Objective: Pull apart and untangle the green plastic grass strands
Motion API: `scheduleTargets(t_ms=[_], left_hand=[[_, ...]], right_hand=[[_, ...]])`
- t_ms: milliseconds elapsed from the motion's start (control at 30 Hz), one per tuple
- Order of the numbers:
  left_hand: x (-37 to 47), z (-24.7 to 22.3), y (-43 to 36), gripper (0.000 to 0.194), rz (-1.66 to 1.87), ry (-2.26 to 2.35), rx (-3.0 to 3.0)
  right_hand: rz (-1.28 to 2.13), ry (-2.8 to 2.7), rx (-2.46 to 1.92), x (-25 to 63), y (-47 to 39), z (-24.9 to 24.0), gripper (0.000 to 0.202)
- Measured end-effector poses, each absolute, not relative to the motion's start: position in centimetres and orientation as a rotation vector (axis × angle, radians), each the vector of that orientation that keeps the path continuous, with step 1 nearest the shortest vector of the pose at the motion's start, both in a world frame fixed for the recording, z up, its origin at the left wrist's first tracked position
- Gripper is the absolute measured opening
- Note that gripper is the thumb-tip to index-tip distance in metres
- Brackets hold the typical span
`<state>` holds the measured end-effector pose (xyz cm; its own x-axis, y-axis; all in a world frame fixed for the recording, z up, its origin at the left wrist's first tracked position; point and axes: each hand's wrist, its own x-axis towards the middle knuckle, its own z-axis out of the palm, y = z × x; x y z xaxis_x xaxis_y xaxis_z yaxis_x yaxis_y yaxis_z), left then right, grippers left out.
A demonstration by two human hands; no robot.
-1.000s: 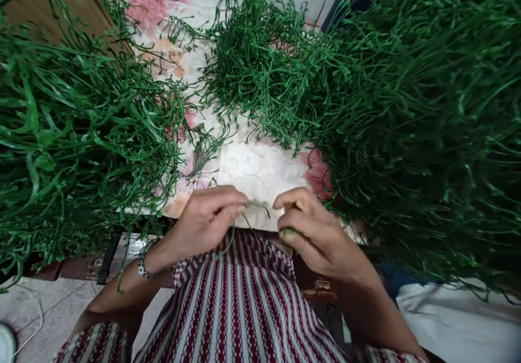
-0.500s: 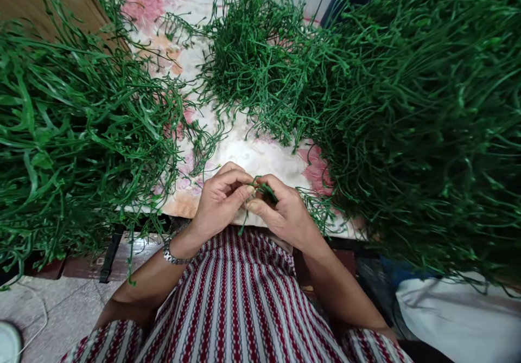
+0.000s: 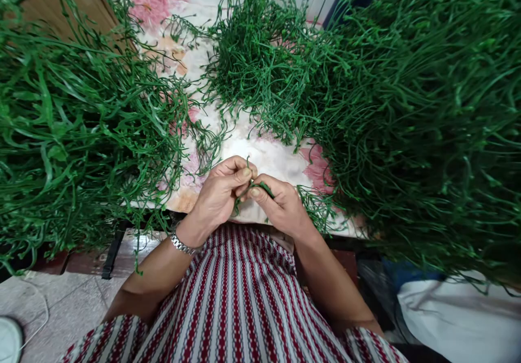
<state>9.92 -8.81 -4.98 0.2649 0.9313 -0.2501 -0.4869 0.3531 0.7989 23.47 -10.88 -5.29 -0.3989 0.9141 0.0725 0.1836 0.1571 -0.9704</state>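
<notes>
Both hands meet above the front edge of the cloth-covered table. My left hand (image 3: 220, 192) is closed, thumb against forefinger, on a thin green stem (image 3: 248, 161) whose tip sticks up above the fingers. My right hand (image 3: 283, 205) is closed too, its thumb and forefinger pinching a green stem piece (image 3: 266, 188) that lies across the palm side. The stems look like plastic artificial plant parts. Where the pieces meet is partly hidden by the fingertips. A bit of green hangs below the left fingers.
A large heap of green stems (image 3: 427, 135) covers the right side, joining a smaller pile (image 3: 260, 59) at the back. Another heap (image 3: 89, 135) lies at the left, some stems hanging over the edge. The floral cloth (image 3: 252, 148) shows between them. A white sack (image 3: 459, 309) stands lower right.
My left hand has turned and its fingertips have risen slightly, so a stem tip now points up from them. My right hand keeps its pinch and has shifted slightly.
</notes>
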Motion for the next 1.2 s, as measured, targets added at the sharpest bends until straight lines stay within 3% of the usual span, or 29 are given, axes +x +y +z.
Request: scheduleTargets(t_ms=[467,667,933,1200], left_hand=[[10.0,-3.4,-7.6,0.022,1.216,0.627,0.531],[10.5,-3.2,-7.7,0.012,1.253,0.623,0.605],[10.5,-4.1,-7.7,0.011,1.261,0.642,0.575],[11.4,-4.1,-7.6,0.009,1.389,0.663,0.699]], right_hand=[[1.329,-1.369,-0.971,22.1,-12.2,-7.2,0.029],[1.041,-1.311,-1.230,23.3,-11.8,-6.8,0.025],[1.360,-0.986,-0.951,23.8,-11.7,-5.9,0.019],[1.329,-1.069,-0.939,24.6,-12.4,-4.6,0.016]])
